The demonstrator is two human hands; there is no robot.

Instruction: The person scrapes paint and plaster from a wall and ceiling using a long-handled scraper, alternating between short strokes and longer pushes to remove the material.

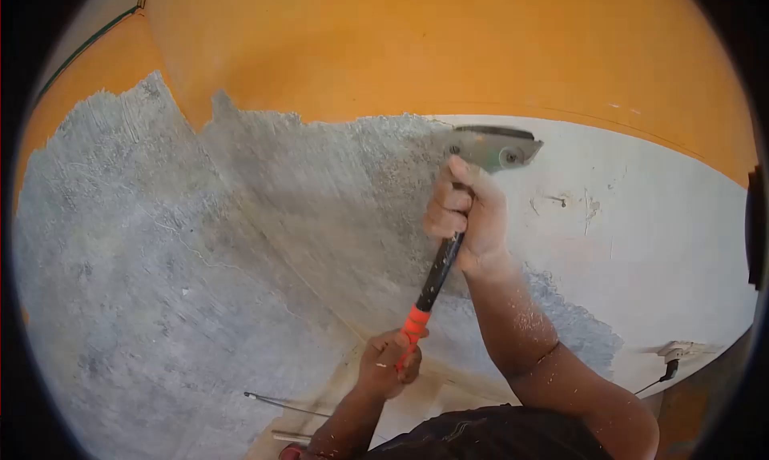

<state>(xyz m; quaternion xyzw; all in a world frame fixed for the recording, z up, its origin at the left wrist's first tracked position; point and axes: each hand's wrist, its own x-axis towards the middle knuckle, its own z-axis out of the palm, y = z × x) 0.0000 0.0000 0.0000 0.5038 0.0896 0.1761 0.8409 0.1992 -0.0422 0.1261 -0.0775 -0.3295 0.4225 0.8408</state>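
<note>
A long-handled wall scraper [434,277] with a black shaft, an orange grip and a broad metal head slants up across the view. My right hand [471,212], dusted white, is closed round the shaft just below the head. Lower down, my left hand [392,362] wraps the orange grip. The scraper's head lies at the wall where white coating [593,168] meets the bare grey surface [320,188], just under the orange paint [448,52]. Whether the blade touches the wall is hard to tell. Pale flakes speckle my right forearm.
A wall corner runs down from upper left, with grey scraped surface on both sides. At lower right a pale fitting [679,349] with a dark cable sticks out from the wall. A small hole with scratches [563,202] marks the white area. A thin dark rod [280,401] shows at lower left.
</note>
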